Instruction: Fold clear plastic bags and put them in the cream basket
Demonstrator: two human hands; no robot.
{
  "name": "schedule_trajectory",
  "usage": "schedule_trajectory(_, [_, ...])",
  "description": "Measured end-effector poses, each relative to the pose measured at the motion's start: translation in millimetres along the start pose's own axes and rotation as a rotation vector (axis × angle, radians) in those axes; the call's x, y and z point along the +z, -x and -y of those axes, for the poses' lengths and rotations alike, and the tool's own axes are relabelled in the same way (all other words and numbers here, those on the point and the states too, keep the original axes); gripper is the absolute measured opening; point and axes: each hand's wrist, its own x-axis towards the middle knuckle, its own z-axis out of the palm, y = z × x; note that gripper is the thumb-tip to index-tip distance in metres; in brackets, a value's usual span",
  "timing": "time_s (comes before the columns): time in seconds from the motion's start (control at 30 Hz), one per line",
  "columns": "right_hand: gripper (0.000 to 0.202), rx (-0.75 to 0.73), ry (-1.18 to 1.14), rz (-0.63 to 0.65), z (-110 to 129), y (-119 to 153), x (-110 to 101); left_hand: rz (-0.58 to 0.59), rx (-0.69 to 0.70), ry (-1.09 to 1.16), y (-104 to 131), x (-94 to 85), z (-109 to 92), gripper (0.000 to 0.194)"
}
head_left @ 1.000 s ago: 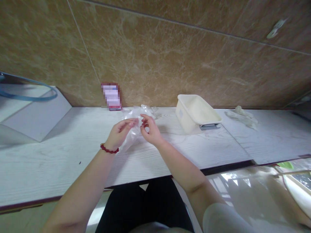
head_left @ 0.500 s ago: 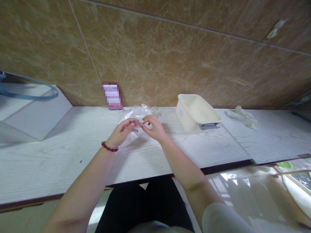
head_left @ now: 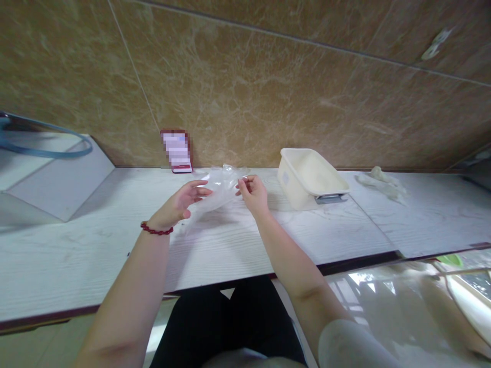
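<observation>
A crumpled clear plastic bag [head_left: 219,185] lies on the white wood-grain table between my hands. My left hand [head_left: 184,202], with a red bead bracelet [head_left: 156,229] at the wrist, is open at the bag's left side. Its fingers reach over the plastic and its thumb stands apart below them. On the other side, my right hand [head_left: 253,195] pinches the bag's right edge between thumb and fingers. Whatever may be inside the bag cannot be made out.
A cream plastic bin [head_left: 299,184] with a grey handle stands right of my hands. Against the wall leans a phone-like device [head_left: 177,151]. A whitish crumpled cloth or glove [head_left: 383,185] lies farther right. At left is a white box [head_left: 80,176].
My hands have moved apart from their meeting point over the bag. The left has gone left and opened; the right has shifted right, pinching the bag's edge.
</observation>
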Motion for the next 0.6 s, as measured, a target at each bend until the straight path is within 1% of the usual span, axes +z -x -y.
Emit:
schedule_trajectory(0.07, [0.027,0.011,0.003,-0.014,1,0,-1,0.020,-0.042,-0.068,0,3.7,-4,0.083])
schedule_trajectory(0.1, [0.027,0.014,0.009,-0.019,2,0,-1,0.004,-0.074,-0.133,0,6.4,-5,0.078])
schedule_trajectory(0.13, [0.027,0.016,0.017,-0.024,3,0,-2,-0.031,-0.111,-0.212,0,9.1,-6,0.069])
schedule_trajectory(0.2, [0.028,0.021,0.032,-0.032,4,0,-2,-0.140,-0.177,-0.358,-2,13.1,-6,0.048])
schedule_trajectory(0.27, [0.028,0.026,0.038,-0.037,4,0,-3,-0.236,-0.203,-0.438,-4,13.6,-4,0.034])
schedule_trajectory(0.33, [0.028,0.029,0.038,-0.039,4,-1,-4,-0.285,-0.198,-0.457,-5,10.8,0,0.029])
schedule_trajectory(0.47, [0.026,0.010,0.053,-0.032,1,-4,-5,-0.358,-0.177,-0.390,-6,3.0,4,0.027])
schedule_trajectory(0.53, [0.026,-0.011,0.073,-0.030,-1,-5,-7,-0.361,-0.193,-0.346,-6,0.3,4,0.028])
schedule_trajectory(0.6, [0.026,-0.030,0.092,-0.028,-2,-6,-8,-0.337,-0.210,-0.336,-6,-1.8,4,0.027])
